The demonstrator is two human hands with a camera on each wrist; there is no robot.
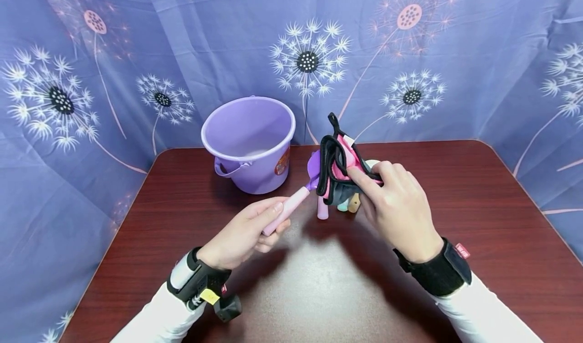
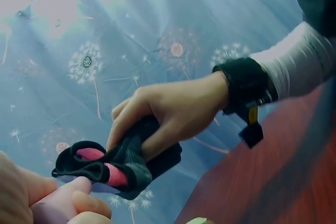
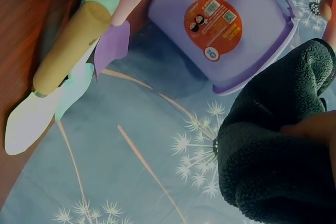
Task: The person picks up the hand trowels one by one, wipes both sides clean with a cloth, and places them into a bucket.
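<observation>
My left hand (image 1: 255, 226) grips the pale pink handle (image 1: 287, 211) of a purple-headed tool (image 1: 313, 164); part of its head is hidden behind a cloth. My right hand (image 1: 395, 204) pinches that folded cleaning cloth (image 1: 339, 194), which is pink on one face, dark grey and fleecy on the other, with black edging and a hanging loop. In the left wrist view the cloth (image 2: 134, 169) overlaps the tool's far end, above my left fingers (image 2: 92, 203). The right wrist view shows the cloth's fleecy grey side (image 3: 273, 150) under my right thumb (image 3: 310, 127).
A purple bucket (image 1: 268, 176) with an orange label stands at the back left of the dark red table (image 1: 478, 206). Beyond the cloth lie more tools, with a pink handle (image 1: 322, 210), a mint handle (image 1: 342, 206) and a wooden handle (image 3: 73, 45). A flowered blue curtain (image 1: 237, 39) hangs behind.
</observation>
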